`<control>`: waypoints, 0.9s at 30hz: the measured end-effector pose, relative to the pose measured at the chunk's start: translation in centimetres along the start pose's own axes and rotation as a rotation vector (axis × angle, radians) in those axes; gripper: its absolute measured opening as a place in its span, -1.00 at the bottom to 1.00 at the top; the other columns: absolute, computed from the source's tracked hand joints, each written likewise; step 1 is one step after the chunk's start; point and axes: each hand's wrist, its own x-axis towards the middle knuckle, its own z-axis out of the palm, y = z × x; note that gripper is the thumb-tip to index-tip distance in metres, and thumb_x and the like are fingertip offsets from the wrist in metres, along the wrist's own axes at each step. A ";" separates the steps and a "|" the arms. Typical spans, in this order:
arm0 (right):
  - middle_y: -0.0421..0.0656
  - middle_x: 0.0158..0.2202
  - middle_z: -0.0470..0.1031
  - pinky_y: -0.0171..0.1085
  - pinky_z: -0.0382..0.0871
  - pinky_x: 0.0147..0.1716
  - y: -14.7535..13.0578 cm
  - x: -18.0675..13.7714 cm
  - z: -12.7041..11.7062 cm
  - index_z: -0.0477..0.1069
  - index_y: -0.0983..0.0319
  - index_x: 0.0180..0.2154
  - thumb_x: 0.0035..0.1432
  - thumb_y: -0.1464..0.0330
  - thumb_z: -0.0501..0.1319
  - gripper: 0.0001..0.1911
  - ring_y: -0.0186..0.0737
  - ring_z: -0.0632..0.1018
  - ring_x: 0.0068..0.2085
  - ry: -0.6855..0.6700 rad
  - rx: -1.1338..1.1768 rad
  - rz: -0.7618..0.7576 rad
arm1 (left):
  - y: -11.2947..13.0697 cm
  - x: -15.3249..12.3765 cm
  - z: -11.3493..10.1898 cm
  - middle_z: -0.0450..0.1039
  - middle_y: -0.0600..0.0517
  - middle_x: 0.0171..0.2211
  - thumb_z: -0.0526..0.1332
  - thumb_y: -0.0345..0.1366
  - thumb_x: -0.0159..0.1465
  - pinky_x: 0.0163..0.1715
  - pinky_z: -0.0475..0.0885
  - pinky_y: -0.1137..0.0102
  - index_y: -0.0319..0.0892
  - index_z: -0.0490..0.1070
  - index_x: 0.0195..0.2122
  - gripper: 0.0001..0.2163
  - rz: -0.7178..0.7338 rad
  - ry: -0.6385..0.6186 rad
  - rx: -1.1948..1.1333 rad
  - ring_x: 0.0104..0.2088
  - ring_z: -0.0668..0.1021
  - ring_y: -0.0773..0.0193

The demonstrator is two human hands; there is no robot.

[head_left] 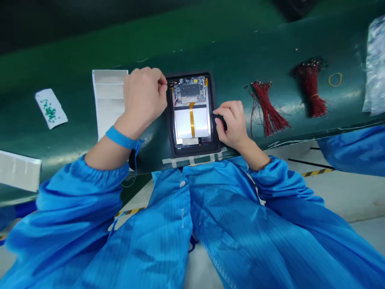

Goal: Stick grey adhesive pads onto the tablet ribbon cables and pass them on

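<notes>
An opened tablet [184, 122] lies in a black tray [195, 151] on the green mat, its circuit board [190, 89], silver battery and orange ribbon strip showing. My left hand [144, 94], with a blue strap on the wrist, is closed at the tablet's upper left corner. Its fingertips are pinched; whatever they hold, if anything, is hidden. At the tray's right edge is my right hand [231, 122], fingers curled but apart, index fingertip by the rim. I see nothing in it.
Right of the tray lie a loose bundle of red wires [269, 110], a tied red bundle [314, 90], a rubber band [335, 80] and clear plastic bags [375, 68]. To the left are a pale sheet [110, 92] and a white card [58, 116] with small green pieces.
</notes>
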 end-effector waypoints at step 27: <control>0.04 0.01 0.44 0.20 0.38 0.10 0.0 0.5 -0.3 0.44 0.17 0.01 0.45 0.28 0.01 -0.72 0.12 0.43 0.05 -0.029 0.082 0.007 | 3.3 4.8 1.6 0.54 -0.34 0.05 0.04 -0.09 0.49 0.24 0.28 -0.11 -0.53 0.53 0.12 -0.47 0.066 -0.074 0.292 0.13 0.51 -0.04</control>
